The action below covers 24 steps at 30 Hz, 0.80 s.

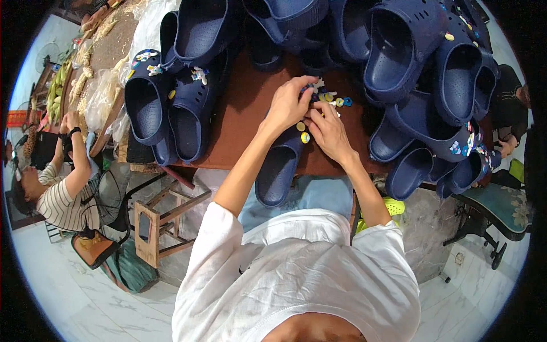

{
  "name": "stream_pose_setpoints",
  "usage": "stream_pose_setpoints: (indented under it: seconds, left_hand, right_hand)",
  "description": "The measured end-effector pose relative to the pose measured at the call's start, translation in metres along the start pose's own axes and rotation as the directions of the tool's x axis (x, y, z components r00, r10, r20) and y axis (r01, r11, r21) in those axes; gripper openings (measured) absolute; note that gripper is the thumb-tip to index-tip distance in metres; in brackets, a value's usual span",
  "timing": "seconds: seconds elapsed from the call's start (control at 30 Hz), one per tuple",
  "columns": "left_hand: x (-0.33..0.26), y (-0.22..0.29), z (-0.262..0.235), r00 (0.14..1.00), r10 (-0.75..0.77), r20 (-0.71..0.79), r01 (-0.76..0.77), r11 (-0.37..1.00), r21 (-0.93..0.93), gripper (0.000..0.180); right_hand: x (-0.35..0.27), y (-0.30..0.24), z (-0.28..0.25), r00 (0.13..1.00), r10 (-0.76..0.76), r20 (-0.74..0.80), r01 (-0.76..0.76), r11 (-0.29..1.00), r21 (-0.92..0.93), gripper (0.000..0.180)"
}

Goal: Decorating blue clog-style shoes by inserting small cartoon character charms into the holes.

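Evidently, clogs (147,102) at ten o'clock already bore charms (200,75); loose pieces (339,102) lay unfitted between one and two. The left hand (289,105) and right hand (329,132) curled their fingers; whether clamped, I couldn't tell.

The shirt (307,268) is white, loose and short-sleeved.

1. Upper frame: solid navy-blue clogs (390,62).
2. Centre: small charms (305,138) in yellow, white and blue.
3. Upper centre: plain reddish-brown table cover (233,131).
4. Lower centre: plain white T-shirt (296,268).
5. Far left: cream shirt (65,199) with dark stripes.
6. Right of centre: bright yellow-green clog (394,206).
7. Far right: teal seat (493,208), pale floral pattern.
8. Lower left: white floor (151,313), grey veining.
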State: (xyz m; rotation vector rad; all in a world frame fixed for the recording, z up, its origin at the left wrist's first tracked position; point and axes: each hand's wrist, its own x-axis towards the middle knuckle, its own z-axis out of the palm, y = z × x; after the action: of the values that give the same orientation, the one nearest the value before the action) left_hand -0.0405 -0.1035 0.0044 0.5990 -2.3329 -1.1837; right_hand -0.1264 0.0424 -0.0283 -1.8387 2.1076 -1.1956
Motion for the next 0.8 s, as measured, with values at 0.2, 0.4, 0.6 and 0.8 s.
stream_pose_setpoints:
  seconds: [0.2, 0.4, 0.6, 0.8]
  left_hand:
    - [-0.061, 0.013, -0.03, 0.993, -0.005, -0.122, 0.008, 1.0, 0.019, 0.029]
    - [-0.12, 0.031, -0.027, 0.942, -0.25, -0.224, 0.267, 0.963, 0.046, 0.039]
    - [-0.123, 0.016, 0.001, 0.927, -0.1, -0.361, 0.174, 0.968, 0.179, 0.031]
    - [-0.115, 0.0, 0.0, 0.934, 0.008, -0.357, 0.071, 0.976, 0.207, 0.034]
  right_hand:
    - [0.007, 0.0, -0.006, 0.994, -0.099, 0.042, 0.1, 0.995, -0.016, 0.026]
    - [0.01, -0.002, -0.009, 0.982, -0.138, 0.128, 0.145, 0.988, -0.047, 0.026]
    - [0.02, 0.011, 0.006, 0.985, -0.172, -0.007, 0.172, 0.984, 0.05, 0.011]
    - [0.031, 0.014, 0.018, 0.979, -0.177, -0.099, 0.182, 0.983, 0.036, 0.028]
